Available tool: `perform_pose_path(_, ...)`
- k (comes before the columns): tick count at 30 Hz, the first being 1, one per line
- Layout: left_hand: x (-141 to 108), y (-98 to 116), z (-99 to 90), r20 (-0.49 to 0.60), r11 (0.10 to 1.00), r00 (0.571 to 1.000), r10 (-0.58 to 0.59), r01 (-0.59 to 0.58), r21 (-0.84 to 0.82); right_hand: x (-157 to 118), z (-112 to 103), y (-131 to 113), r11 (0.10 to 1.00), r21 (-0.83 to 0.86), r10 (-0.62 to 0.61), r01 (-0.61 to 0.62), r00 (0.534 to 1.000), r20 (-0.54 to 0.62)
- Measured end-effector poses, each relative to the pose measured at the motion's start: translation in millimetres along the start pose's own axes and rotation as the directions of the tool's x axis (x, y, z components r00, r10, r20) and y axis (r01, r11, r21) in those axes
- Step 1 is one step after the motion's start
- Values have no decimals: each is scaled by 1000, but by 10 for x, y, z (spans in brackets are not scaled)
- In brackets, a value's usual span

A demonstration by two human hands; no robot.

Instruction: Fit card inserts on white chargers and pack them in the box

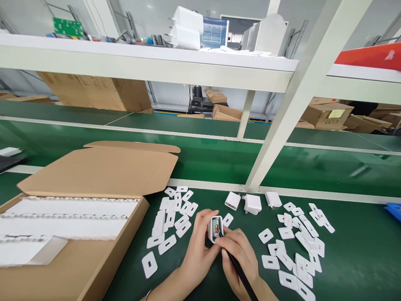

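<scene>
You hold a small white plastic casing with one open end (pixel 211 230) above the green tabletop (pixel 360 251), near the middle of its visible near part. Left hand (pixel 198 248): fingers and thumb grasp the casing from the sides, mouth turned up toward you, probably so the greenish board and reddish bits inside stay in sight. Right hand (pixel 239 253): thumb and fingers pinch a slim black pen-like tool (pixel 240 274), angled so its tip meets the opening; a low grip, likely for fine control. Whether the tip touches anything inside, you can't tell from here. Thin white slotted plates (pixel 159 225) lie loose to the left of your hands, more white slotted plates (pixel 288 280) to the right; both lots seem kept within easy reach, with the middle left for handwork. Three white block-shaped plastic housings (pixel 252 204) sit at the tabletop's far edge, just before the pale metal rail (pixel 203 184), apparently out of your hands' way. An open brown cardboard box (pixel 125 251) takes the left side, lid tipped back, leaving its white dividers (pixel 78 228) exposed.
</scene>
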State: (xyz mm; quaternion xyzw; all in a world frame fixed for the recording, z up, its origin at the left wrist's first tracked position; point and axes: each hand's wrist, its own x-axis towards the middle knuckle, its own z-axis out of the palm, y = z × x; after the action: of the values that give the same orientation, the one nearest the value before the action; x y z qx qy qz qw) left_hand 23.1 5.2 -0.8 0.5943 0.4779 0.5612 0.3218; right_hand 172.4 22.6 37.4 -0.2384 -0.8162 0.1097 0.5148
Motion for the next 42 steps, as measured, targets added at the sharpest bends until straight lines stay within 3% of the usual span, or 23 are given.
perform_pose_path(12, 23, 19, -16, 7, 998, 1000, 16, -17, 58, 6, 16, 6, 999, -7, -39, 39, 999, -25)
perform_pose_path(21, 6, 21, 6, 11, 999, 1000, 28, -28, 16, -12, 0, 9, 997, 66, 33, -29, 998, -54)
perform_pose_path(28, 26, 22, -10, 18, 999, 1000, 14, -15, 29, 4, -47, -18, 989, 106, 101, -100, 995, -8)
perform_pose_path(42, 12, 13, -11, 21, 999, 1000, -6, 5, 33, 3, -41, -16, 988, 115, 105, -103, 994, -13)
